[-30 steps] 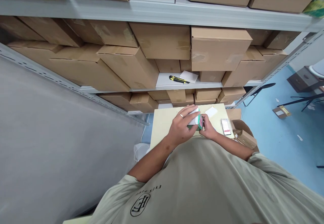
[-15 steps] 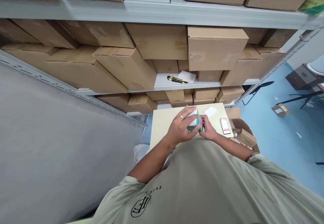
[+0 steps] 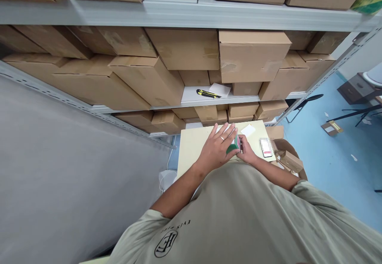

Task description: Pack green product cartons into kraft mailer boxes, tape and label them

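A small green, white and pink box (image 3: 233, 147) is held above the pale table (image 3: 191, 148), close to my shirt. My right hand (image 3: 247, 151) grips its right side, with the fingers curled round the edge. My left hand (image 3: 217, 146) lies over the box with its fingers stretched out, and the thumb is near the lower edge. The left palm and fingers hide most of the white face. A white card (image 3: 248, 130) lies on the table just beyond my right hand.
A phone (image 3: 266, 148) rests at the table's right edge, beside a bin of cardboard scraps (image 3: 289, 162). Shelves packed with cartons (image 3: 253, 57) rise in front. A yellow-black box cutter (image 3: 208, 94) lies on the middle shelf. A grey wall (image 3: 74, 168) stands at the left.
My left hand's fingers have straightened and flattened over the box, covering more of its white face. My right hand keeps its grip, and the box has shifted slightly to the right.
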Tool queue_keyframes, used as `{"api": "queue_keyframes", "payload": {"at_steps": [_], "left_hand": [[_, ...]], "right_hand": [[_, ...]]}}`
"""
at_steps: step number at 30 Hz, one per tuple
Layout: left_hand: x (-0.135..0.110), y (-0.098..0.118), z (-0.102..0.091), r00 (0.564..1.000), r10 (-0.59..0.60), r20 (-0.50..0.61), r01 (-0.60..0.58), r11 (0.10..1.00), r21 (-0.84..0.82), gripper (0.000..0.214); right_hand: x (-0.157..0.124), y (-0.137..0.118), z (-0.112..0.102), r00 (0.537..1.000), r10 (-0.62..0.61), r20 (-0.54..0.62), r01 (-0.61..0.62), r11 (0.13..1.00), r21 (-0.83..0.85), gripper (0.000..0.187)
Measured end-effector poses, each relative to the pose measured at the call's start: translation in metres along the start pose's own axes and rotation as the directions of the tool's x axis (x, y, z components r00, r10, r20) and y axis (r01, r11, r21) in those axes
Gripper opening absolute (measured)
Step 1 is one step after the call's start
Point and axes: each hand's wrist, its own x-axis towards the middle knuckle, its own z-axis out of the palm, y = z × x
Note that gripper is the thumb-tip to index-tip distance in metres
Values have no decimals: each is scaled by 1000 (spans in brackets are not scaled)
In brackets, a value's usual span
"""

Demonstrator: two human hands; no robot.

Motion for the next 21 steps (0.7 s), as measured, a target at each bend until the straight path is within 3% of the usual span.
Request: {"api": "queue_keyframes", "payload": {"at_steps": [4, 8, 10, 12, 13, 14, 17, 19, 21], "left_hand": [[-3, -2, 2, 995, -50, 82, 58, 994, -92, 71], [-16, -40, 15, 961, -238, 143, 267, 933, -240, 67], [-26, -71, 29, 909, -354, 220, 413, 837, -359, 67], [-41, -105, 49, 837, -463, 291, 546, 668, -506, 67], [-50, -120, 61, 776, -542, 321, 615, 543, -571, 69], [-61, -134, 74, 688, -629, 363, 682, 389, -619, 73], [-97, -161, 117, 347, -800, 489, 778, -46, -627, 82], [-124, -167, 143, 125, -835, 537, 814, -223, -536, 77], [-149, -167, 164, -61, -846, 529, 863, -311, -398, 72]], "right_hand": [[1, 4, -9, 1000, 1, 4, -1, 1000, -13, 69], [5, 16, -14, 1000, 9, 26, -10, 998, 68, 75], [6, 27, -13, 998, 65, 8, -66, 987, 146, 78], [3, 41, -11, 985, 174, -13, -166, 958, 235, 83], [1, 49, -10, 972, 235, -22, -220, 935, 279, 86], [-2, 56, -10, 956, 292, -30, -268, 909, 319, 89], [-15, 77, -14, 906, 420, -48, -373, 849, 374, 91], [-26, 90, -20, 882, 467, -63, -418, 838, 351, 87], [-41, 100, -29, 865, 493, -89, -447, 839, 310, 81]]}}
